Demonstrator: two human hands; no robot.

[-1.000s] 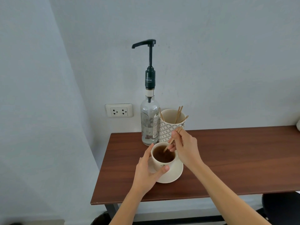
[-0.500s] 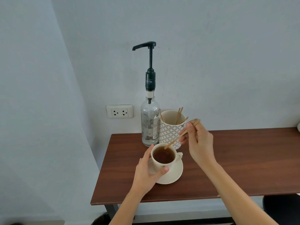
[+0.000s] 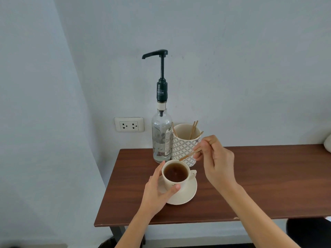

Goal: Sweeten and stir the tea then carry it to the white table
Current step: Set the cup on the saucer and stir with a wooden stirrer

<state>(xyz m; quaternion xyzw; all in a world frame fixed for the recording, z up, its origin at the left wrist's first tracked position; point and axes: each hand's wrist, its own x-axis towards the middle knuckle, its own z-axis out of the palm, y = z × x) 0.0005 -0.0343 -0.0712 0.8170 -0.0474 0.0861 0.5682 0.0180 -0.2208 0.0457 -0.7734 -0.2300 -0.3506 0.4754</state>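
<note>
A cream cup of brown tea point(image 3: 176, 173) stands on a cream saucer point(image 3: 186, 196) on the brown wooden table point(image 3: 259, 178). My left hand point(image 3: 157, 190) wraps around the cup's left side, thumb on its front. My right hand point(image 3: 217, 161) pinches a thin wooden stir stick point(image 3: 188, 155) to the right of the cup. The stick slants down to the left, and its tip hovers just above the cup's far rim, out of the tea. Behind the cup stands a clear glass syrup bottle point(image 3: 161, 136) with a tall dark pump.
A patterned holder cup point(image 3: 185, 144) with several more wooden sticks stands right of the bottle, against the wall. A wall socket point(image 3: 129, 124) sits left of the bottle. A white object point(image 3: 328, 144) shows at the far right edge.
My right hand lifted the stir stick out of the tea and drew it up and to the right. My left hand kept its hold on the cup.
</note>
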